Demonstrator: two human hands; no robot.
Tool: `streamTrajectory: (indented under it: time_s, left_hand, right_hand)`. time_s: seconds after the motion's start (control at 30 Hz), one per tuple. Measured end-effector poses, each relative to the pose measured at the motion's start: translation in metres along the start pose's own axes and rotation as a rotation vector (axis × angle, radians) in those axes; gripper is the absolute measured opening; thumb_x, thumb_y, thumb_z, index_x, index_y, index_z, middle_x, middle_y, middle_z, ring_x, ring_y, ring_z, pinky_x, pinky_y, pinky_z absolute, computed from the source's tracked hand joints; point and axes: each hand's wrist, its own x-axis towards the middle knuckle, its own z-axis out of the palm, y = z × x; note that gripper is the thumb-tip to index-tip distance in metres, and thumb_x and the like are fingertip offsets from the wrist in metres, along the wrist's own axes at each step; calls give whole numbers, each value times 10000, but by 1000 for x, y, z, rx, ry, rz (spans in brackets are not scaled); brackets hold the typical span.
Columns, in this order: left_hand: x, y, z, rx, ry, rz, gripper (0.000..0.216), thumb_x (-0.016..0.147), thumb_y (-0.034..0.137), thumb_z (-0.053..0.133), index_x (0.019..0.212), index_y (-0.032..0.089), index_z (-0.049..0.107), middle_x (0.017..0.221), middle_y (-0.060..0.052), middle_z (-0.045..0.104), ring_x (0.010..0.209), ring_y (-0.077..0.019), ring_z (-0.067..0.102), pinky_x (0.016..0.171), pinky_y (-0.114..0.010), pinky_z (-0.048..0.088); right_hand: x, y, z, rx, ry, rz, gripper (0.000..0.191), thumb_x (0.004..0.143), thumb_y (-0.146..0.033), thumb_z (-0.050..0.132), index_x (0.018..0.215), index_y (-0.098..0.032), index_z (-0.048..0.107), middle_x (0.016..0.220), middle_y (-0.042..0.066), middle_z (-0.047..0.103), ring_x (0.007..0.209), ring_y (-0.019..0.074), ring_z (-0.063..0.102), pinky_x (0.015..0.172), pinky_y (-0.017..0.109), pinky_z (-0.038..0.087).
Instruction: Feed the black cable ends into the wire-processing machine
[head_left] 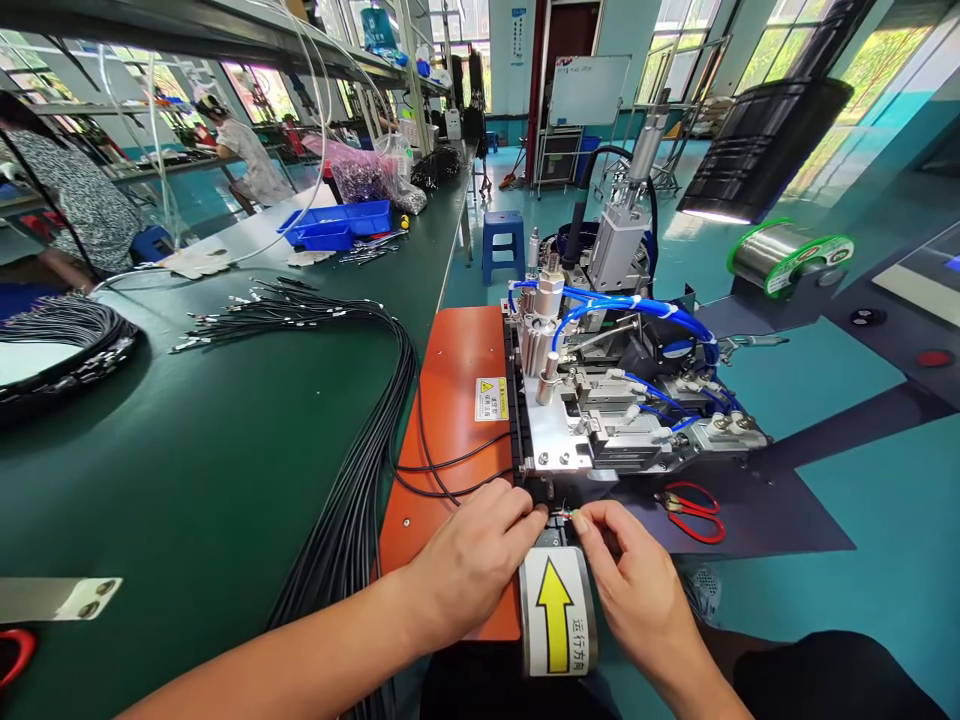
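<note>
My left hand (491,545) is closed, its fingertips pressed together on a black cable (450,484) at the front edge of the machine (615,400). Opposite it, my right hand (634,570) pinches at the thin coloured wires (564,515) of the cable end. The fingertips of both hands nearly meet above the fixture. Just below them sits a white plate with a yellow arrow (555,610). The orange machine base (469,350) lies under the left hand, with loops of cable across it.
A long bundle of black cables (375,430) runs over the green bench (225,480). Red-handled scissors (694,512) lie right of the machine. A solder spool (787,255) and a black lamp (761,150) stand beyond. Blue bins (341,225) sit farther back. People sit at the left.
</note>
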Motion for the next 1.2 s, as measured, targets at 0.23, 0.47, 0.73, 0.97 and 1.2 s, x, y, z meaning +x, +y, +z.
streamTrajectory:
  time_s: [0.23,0.47,0.73,0.97,1.2]
  left_hand:
    - [0,0,4,22,33,7,272,923,105,461,1178,93,555,992,-81,532,899,-153,419,790,-331,487]
    - [0,1,1,19,24,10,282,917,88,459,1182,92,555,994,-82,532,902,-156,413,798,-337,489]
    - [-2,1,1,21,10,7,305,920,97,460,1212,95,550,1001,-82,537,906,-157,414,801,-343,499]
    - [0,-1,4,31,31,21,297,911,91,474,1196,80,558,986,-87,540,899,-158,419,793,-344,508]
    - [-2,-1,4,56,33,15,318,902,83,479,1210,83,556,979,-87,543,896,-162,424,794,-351,492]
  right_hand:
    - [4,-5,-5,-65,72,-184,232,1006,-386,465,1175,-298,598,1089,-28,577,1052,72,549,932,170,411]
    - [6,-5,-6,-82,85,-319,216,999,-289,504,1189,-294,605,989,-23,580,937,73,560,833,193,448]
    - [4,-5,-6,-90,120,-315,154,987,-294,528,1112,-260,610,955,-18,572,880,71,550,777,185,446]
    - [6,-6,-4,-71,99,-237,164,980,-357,528,1005,-230,628,907,-4,562,800,85,530,720,208,427]
    - [10,-7,-3,-10,37,-51,320,961,-490,497,884,-210,631,846,0,569,729,105,519,670,241,412]
